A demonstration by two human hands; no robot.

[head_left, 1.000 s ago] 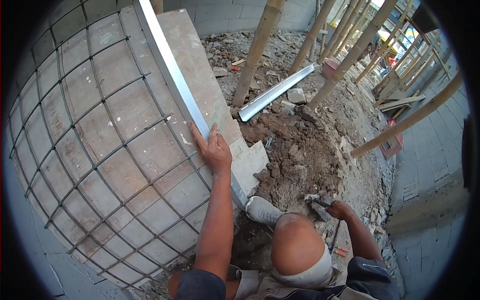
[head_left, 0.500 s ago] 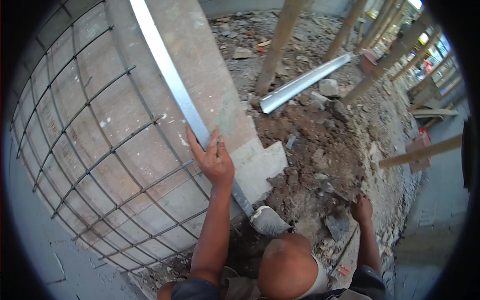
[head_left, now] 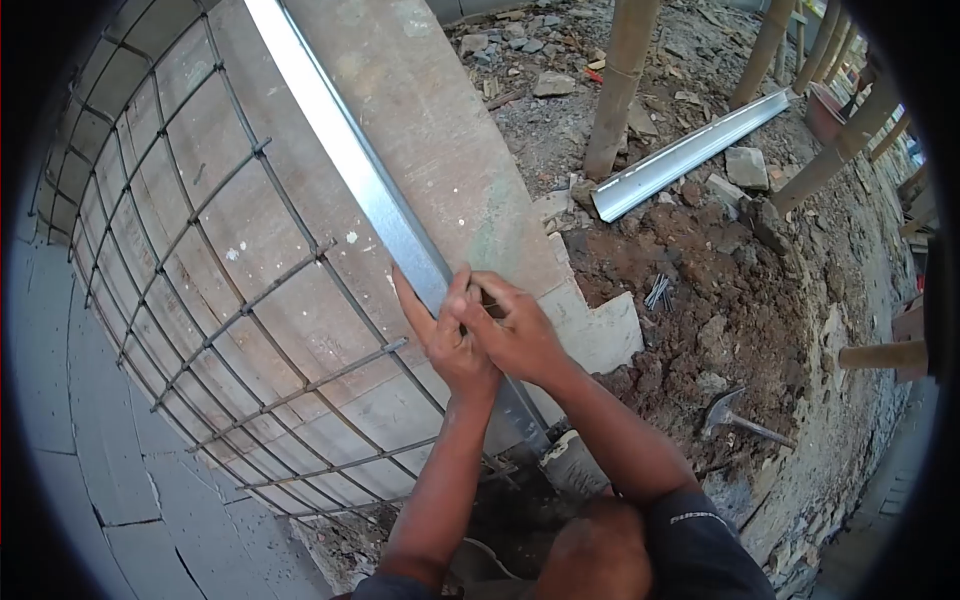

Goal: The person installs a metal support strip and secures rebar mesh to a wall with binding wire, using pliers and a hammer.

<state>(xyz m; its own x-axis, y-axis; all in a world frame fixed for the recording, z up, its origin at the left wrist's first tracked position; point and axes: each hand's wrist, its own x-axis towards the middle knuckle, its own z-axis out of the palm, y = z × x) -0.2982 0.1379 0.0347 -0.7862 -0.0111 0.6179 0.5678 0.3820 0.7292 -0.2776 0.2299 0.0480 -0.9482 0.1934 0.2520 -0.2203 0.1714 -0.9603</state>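
Note:
A long shiny metal channel (head_left: 350, 180) slants down across a flat, pinkish-brown panel (head_left: 440, 130), its lower end by a shoe (head_left: 575, 465). My left hand (head_left: 460, 360) is wrapped round the channel, thumb and fingers on its opposite sides. Right against it, my right hand (head_left: 525, 335) has its fingers closed together at the channel's edge; whatever is between them is hidden. A hammer (head_left: 722, 410) lies on the dirt to the right. Several nails (head_left: 657, 290) rest in a small pile on the soil.
A steel bar grid (head_left: 245, 310) stands before the panel on the left. Another metal channel (head_left: 690, 155) lies on the rubble among wooden poles (head_left: 622, 80). Grey blocks (head_left: 120, 400) are at the lower left, and a reddish bucket (head_left: 825, 112) stands far right.
My right hand has come from the ground beside the hammer up to the channel, next to my left hand. The hammer now lies free on the dirt. The view has shifted.

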